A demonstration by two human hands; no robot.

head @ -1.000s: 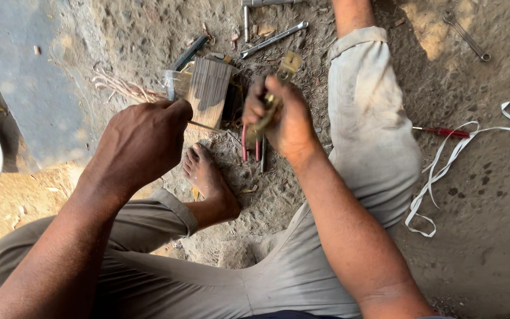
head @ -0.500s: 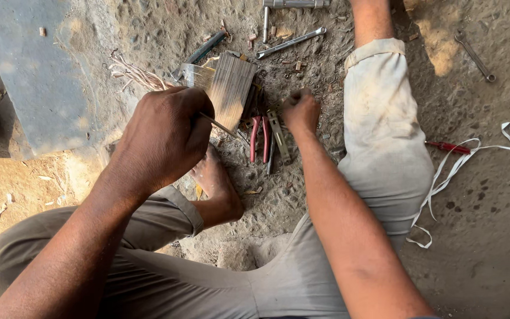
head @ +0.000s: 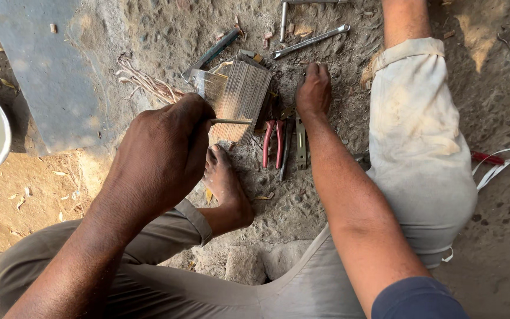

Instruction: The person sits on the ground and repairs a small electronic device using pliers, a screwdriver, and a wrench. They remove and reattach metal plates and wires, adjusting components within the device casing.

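Now, my left hand (head: 160, 153) pinches thin metal strip (head: 231, 121), its tip against laminated block (head: 244, 99) on ground by my bare foot (head: 225, 183). My right hand (head: 314, 91) rests fingers-down on dirt, holding nothing, above red-handled pliers (head: 271, 142).

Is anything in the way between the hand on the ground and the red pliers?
Nothing visible. The right hand presses on the dirt just above the red-handled pliers, with only bare ground and small debris between them. The left hand holds a thin rod.

Dirt ground (head: 326, 195): pliers (head: 272, 142), spanner (head: 309, 41), laminated block (head: 244, 100)
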